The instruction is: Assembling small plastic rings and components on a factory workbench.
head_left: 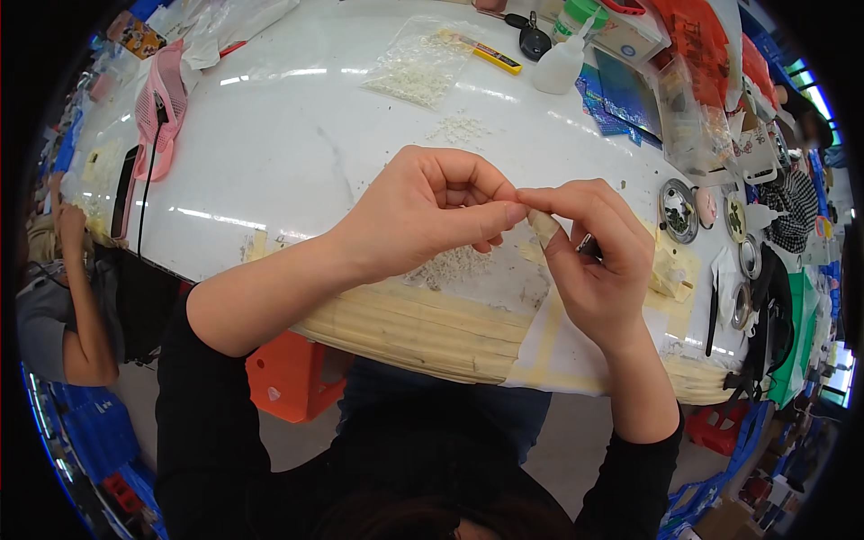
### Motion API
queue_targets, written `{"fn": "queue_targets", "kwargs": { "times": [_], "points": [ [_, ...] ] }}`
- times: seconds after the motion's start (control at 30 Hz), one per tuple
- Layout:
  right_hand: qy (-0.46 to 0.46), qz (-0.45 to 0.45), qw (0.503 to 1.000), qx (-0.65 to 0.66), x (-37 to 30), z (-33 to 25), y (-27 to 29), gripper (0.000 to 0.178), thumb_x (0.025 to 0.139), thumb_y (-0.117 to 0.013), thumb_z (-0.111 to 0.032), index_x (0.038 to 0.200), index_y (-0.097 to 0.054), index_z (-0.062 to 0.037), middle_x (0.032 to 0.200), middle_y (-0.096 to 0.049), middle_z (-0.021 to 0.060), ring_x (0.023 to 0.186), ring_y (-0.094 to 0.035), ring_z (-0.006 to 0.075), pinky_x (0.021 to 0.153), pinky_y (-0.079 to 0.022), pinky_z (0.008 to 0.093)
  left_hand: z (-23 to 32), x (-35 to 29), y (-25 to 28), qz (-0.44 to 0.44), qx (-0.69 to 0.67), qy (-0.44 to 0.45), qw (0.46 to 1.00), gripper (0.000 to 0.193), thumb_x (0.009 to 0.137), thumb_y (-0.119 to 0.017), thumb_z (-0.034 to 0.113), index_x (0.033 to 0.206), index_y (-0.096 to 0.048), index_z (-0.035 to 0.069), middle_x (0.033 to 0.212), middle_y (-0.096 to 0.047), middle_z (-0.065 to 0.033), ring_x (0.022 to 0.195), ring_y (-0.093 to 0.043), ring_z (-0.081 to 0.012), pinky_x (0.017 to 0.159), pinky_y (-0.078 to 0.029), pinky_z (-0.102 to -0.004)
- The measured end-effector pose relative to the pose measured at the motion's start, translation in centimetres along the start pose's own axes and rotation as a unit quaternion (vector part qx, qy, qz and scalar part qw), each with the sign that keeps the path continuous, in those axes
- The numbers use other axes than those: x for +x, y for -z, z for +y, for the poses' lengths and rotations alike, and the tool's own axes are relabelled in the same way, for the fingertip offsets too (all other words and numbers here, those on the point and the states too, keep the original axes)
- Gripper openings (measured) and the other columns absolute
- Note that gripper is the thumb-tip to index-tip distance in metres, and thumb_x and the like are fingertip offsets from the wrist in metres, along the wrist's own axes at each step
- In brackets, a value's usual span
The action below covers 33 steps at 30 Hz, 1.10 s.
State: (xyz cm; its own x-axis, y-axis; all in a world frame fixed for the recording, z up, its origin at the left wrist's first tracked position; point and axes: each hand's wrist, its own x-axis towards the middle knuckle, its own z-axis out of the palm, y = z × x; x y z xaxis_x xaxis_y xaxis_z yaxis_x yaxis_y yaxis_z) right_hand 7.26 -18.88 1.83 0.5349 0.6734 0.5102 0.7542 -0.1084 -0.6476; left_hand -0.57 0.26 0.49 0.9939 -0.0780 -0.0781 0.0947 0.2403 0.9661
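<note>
Both hands meet above the white table [270, 144], fingertips almost touching. My left hand [432, 211] is closed in a pinch between thumb and forefinger; whatever lies between them is too small to make out. On the right thumb is a pale beige wrap [544, 227]. My right hand [603, 261] is curled, thumb and forefinger close to the left fingertips, with a dark, shiny metal tool [589, 246] partly showing in its palm; its kind is hidden. Below the hands lies a heap of small white bits [454, 266]. A smaller scatter of white bits [461, 129] lies farther back.
Tape [414, 333] covers the near table edge. Farther back are a clear bag of white bits [418, 79], a yellow cutter [497, 59], keys [533, 40] and a squeeze bottle [560, 67]. Round metal dishes [678, 211] stand right. A co-worker's arm [81, 288] shows left.
</note>
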Motion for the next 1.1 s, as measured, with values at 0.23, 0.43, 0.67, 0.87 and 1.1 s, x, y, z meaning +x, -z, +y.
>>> {"fn": "queue_targets", "kwargs": {
  "times": [0.23,0.43,0.67,0.87,1.1],
  "points": [
    [-0.039,0.017,0.998,0.050,-0.1,-0.1,-0.1,0.029,0.071,-0.060,0.012,0.094,-0.069,-0.0035,0.083,-0.064,0.0049,0.067,-0.058,0.0112,0.054,-0.046,0.0228,-0.1,-0.1,-0.2,0.002,0.007,-0.029,1.000,0.014,0.091,-0.067,0.008,0.100,-0.066,-0.002,0.088,-0.069,-0.0056,0.077,-0.065,-0.0089,0.068,-0.054,-0.0224],
    [-0.064,0.017,0.995,0.075,-0.6,0.1,-0.3,0.023,0.072,-0.064,0.009,0.092,-0.067,-0.0021,0.084,-0.065,0.0042,0.063,-0.055,0.0087,0.053,-0.046,0.0215,-0.3,-0.2,-0.4,0.013,0.039,-0.067,0.997,0.012,0.092,-0.066,0.007,0.099,-0.066,-0.003,0.088,-0.068,-0.0053,0.077,-0.064,-0.0088,0.068,-0.054,-0.0221],
    [-0.063,0.007,0.995,0.071,-0.5,0.0,-0.3,0.022,0.073,-0.064,0.008,0.093,-0.066,-0.0013,0.082,-0.063,0.0051,0.063,-0.056,0.0093,0.054,-0.046,0.0212,-0.6,-0.3,-0.4,0.017,0.104,-0.126,0.986,0.009,0.093,-0.062,0.005,0.098,-0.062,-0.002,0.090,-0.063,-0.0037,0.079,-0.061,-0.0076,0.069,-0.052,-0.0223],
    [-0.034,0.005,0.998,0.052,-0.4,0.2,-0.4,0.022,0.074,-0.066,0.005,0.095,-0.066,-0.0017,0.082,-0.063,0.0065,0.068,-0.060,0.0124,0.057,-0.049,0.0229,-0.5,-0.3,-0.1,0.005,0.152,-0.142,0.978,0.007,0.093,-0.062,0.006,0.095,-0.061,0.000,0.088,-0.060,-0.0012,0.080,-0.056,-0.0062,0.070,-0.049,-0.0227],
    [-0.068,-0.108,0.982,-0.141,0.1,0.1,0.7,0.032,0.076,-0.076,-0.026,0.095,-0.061,-0.0051,0.080,-0.064,0.0094,0.067,-0.063,0.0227,0.056,-0.049,0.0325,0.2,0.1,0.6,-0.008,0.053,-0.015,0.998,0.010,0.092,-0.064,0.012,0.090,-0.060,0.003,0.081,-0.059,0.0012,0.077,-0.056,-0.0048,0.069,-0.046,-0.0217]
  ]
}}
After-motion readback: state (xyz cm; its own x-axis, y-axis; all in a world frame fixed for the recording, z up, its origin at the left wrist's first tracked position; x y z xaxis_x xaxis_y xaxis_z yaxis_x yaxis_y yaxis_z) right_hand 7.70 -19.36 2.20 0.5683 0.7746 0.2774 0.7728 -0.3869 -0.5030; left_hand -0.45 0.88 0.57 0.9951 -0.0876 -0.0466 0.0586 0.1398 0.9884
